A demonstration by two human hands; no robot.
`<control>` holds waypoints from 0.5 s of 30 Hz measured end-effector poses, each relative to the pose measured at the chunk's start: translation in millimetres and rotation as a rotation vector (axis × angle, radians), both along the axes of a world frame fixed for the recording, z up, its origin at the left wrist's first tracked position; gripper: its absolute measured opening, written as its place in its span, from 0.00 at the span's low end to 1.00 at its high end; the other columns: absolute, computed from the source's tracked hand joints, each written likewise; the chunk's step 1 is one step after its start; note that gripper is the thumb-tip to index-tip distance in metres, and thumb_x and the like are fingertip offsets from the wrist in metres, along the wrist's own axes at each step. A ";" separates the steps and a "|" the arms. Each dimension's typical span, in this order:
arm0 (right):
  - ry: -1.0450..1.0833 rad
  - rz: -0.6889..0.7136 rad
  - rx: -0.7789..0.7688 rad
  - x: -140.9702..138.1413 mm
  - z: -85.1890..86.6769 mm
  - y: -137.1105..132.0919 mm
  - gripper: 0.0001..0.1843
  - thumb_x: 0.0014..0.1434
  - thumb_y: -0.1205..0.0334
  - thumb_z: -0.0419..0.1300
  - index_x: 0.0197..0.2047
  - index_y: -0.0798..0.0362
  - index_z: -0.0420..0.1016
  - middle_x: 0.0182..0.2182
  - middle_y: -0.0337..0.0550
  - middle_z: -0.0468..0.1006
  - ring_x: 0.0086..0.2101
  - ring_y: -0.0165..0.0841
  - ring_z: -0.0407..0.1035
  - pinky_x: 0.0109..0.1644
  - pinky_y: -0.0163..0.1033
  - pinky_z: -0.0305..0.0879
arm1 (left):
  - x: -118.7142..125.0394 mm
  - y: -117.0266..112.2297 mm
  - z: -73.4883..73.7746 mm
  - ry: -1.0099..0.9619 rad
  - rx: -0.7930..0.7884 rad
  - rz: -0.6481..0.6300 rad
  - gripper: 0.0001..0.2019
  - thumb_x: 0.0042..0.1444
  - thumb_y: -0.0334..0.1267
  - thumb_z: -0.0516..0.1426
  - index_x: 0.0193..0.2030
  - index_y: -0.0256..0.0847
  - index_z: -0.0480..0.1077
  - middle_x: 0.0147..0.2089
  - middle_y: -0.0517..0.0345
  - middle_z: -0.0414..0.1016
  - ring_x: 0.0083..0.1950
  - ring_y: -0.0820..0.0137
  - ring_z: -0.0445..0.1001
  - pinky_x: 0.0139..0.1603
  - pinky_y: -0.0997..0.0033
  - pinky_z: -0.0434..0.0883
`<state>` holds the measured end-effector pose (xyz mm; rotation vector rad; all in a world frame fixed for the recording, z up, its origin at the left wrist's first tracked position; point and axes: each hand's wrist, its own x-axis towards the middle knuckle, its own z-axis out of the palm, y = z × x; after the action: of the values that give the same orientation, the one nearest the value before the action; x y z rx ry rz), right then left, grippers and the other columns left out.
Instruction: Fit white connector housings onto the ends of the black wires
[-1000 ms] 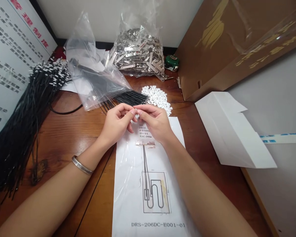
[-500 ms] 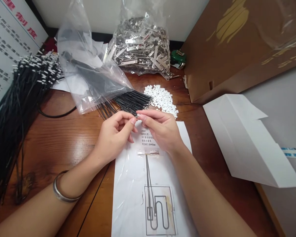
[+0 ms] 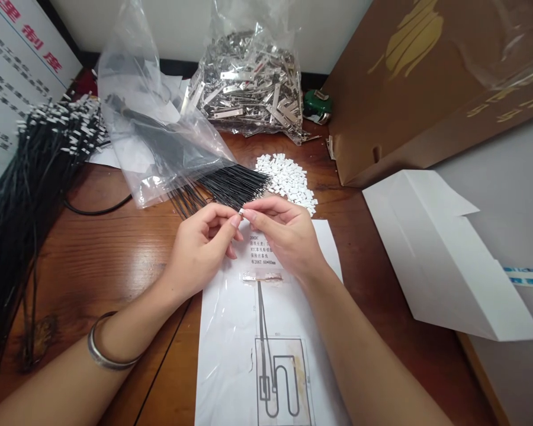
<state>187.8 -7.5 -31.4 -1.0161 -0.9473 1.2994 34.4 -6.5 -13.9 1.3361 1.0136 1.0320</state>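
Observation:
My left hand [image 3: 202, 245] and my right hand [image 3: 284, 234] meet fingertip to fingertip above a white drawing sheet [image 3: 249, 331] in the head view. Both are pinched on a tiny pale piece [image 3: 241, 212] between them, just at the tips of a fan of thin black wires [image 3: 231, 180]. Those wires spill out of a clear plastic bag [image 3: 160, 136]. A heap of small white plastic pieces [image 3: 288, 177] lies just beyond my right hand. A silver bangle [image 3: 102, 355] is on my left wrist.
A clear bag of silver metal strips [image 3: 249, 89] stands at the back. A large bundle of black wires with white ends [image 3: 31, 177] fills the left side. A brown cardboard box [image 3: 426, 77] and a white folded carton [image 3: 439, 248] sit on the right of the wooden table [image 3: 115, 254].
My hands have stayed joined at the fingertips. The camera tilted, so everything sits slightly lower and closer in the picture than one second ago.

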 end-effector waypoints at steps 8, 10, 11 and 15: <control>-0.094 0.002 0.041 -2.5 3.3 -2.6 0.01 0.52 0.65 0.70 0.30 0.50 0.83 0.29 0.37 0.83 0.29 0.26 0.74 0.38 0.35 0.74 | -0.3 -0.9 -0.9 0.008 -0.005 0.002 0.06 0.62 0.36 0.60 0.34 0.38 0.71 0.27 0.63 0.75 0.21 0.80 0.72 0.22 0.83 0.71; -0.077 0.002 0.029 -3.0 3.6 -3.1 0.01 0.52 0.65 0.70 0.31 0.51 0.83 0.29 0.36 0.82 0.28 0.25 0.74 0.36 0.34 0.73 | -0.6 -1.3 -0.8 0.015 -0.003 0.000 0.06 0.61 0.36 0.60 0.34 0.37 0.70 0.27 0.63 0.75 0.21 0.80 0.73 0.22 0.83 0.71; -0.071 0.002 0.020 -3.1 3.7 -3.2 0.02 0.51 0.64 0.70 0.31 0.51 0.82 0.29 0.36 0.82 0.28 0.25 0.74 0.36 0.34 0.73 | -0.7 -1.4 -0.5 0.015 -0.002 0.000 0.06 0.61 0.36 0.60 0.34 0.37 0.70 0.27 0.63 0.75 0.21 0.80 0.73 0.22 0.83 0.71; -0.066 0.003 0.000 -2.8 4.3 -3.5 0.03 0.50 0.64 0.71 0.30 0.51 0.82 0.28 0.37 0.82 0.28 0.25 0.73 0.34 0.33 0.72 | -0.8 -1.7 1.1 0.001 -0.007 0.019 0.06 0.60 0.35 0.60 0.33 0.37 0.71 0.26 0.63 0.74 0.21 0.80 0.72 0.22 0.83 0.71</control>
<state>185.0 -11.1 -27.1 -1.0633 -0.9993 1.2749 33.6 -8.2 -12.7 1.3231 1.0312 1.0410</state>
